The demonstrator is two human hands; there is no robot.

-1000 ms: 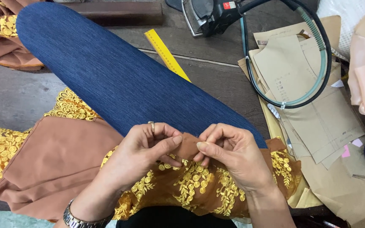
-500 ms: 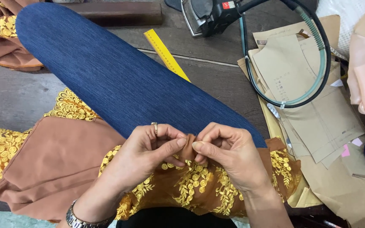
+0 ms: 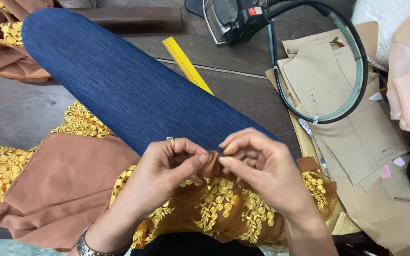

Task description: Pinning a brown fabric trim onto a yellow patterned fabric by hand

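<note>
Count from my feed: two hands, one ring, one wristwatch (image 3: 88,247), one yellow ruler (image 3: 186,65), one iron (image 3: 236,19) with one looped cord (image 3: 352,71), one stack of paper pattern pieces (image 3: 352,128). Brown fabric with yellow lace (image 3: 224,208) lies across the lap, over a leg in blue denim (image 3: 119,85); more of the same cloth (image 3: 58,185) spreads to the left on the dark bench (image 3: 10,109), and a second bundle (image 3: 1,42) sits top left.

Left hand (image 3: 167,166): palm turned down, fingers curled, thumb and forefinger pinching the fabric's top edge; ring on a bent finger. Right hand (image 3: 257,166): fingers curled inward, thumb and forefinger pressed together on the same edge, fingertips almost meeting those of the left. I see a thin glint between the two pinches, possibly a needle or pin; too small to tell. Both wrists rest low over the lace.
</note>
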